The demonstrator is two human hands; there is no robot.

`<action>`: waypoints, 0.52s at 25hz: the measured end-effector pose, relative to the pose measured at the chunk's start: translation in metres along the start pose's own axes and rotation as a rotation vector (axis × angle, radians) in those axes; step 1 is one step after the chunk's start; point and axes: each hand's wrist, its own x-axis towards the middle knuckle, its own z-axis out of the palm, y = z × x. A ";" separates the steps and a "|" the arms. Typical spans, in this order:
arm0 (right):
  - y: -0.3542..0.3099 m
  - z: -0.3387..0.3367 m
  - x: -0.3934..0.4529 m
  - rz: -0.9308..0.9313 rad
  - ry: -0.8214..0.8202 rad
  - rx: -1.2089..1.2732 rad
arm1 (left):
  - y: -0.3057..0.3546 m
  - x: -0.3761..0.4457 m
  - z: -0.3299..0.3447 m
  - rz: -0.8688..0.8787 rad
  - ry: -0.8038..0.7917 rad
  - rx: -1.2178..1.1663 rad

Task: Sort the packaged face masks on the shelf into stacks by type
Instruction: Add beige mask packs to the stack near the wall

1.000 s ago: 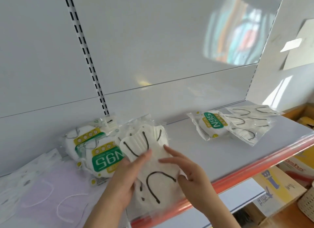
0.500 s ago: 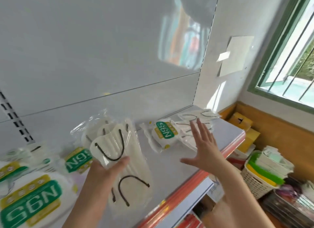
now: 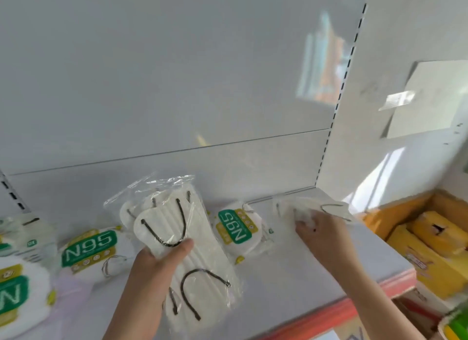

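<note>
My left hand [image 3: 154, 268] holds a bunch of clear packets of white masks with black ear loops [image 3: 192, 258] above the shelf [image 3: 329, 263]. My right hand [image 3: 321, 233] rests on more packets of the same black-loop masks [image 3: 298, 210] at the shelf's far right, fingers closing on them. An N95 packet with a green label [image 3: 236, 229] lies between the two hands. More N95 packets [image 3: 88, 251] lie at the left, with another [image 3: 15, 296] at the left edge.
The shelf has a red front edge [image 3: 354, 309] and a white back panel. Yellow cardboard boxes [image 3: 435, 253] stand below at the right. A slotted upright [image 3: 336, 106] marks the shelf's right end.
The view has swung right. My right hand left the held packets, reached to the right and came down on the black-loop packets at the shelf's end. My left hand keeps its bunch.
</note>
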 end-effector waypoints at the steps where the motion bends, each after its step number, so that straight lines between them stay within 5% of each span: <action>1: -0.004 -0.011 0.002 0.040 0.062 0.159 | -0.001 -0.004 0.008 0.039 0.036 0.000; 4: -0.036 -0.027 -0.009 0.106 0.051 0.516 | -0.007 -0.027 0.032 0.176 0.014 0.104; 8: -0.082 -0.024 -0.039 0.178 -0.741 1.246 | -0.017 -0.048 0.074 0.304 -0.227 0.313; 10: -0.074 -0.024 -0.027 0.237 -1.009 1.432 | -0.021 -0.039 0.074 0.281 -0.095 0.222; 11: -0.064 -0.027 -0.016 0.220 -1.031 1.457 | -0.024 -0.032 0.069 0.266 -0.022 0.152; 13: -0.030 -0.024 0.016 0.035 -0.796 1.185 | -0.022 -0.024 0.061 0.217 0.095 0.071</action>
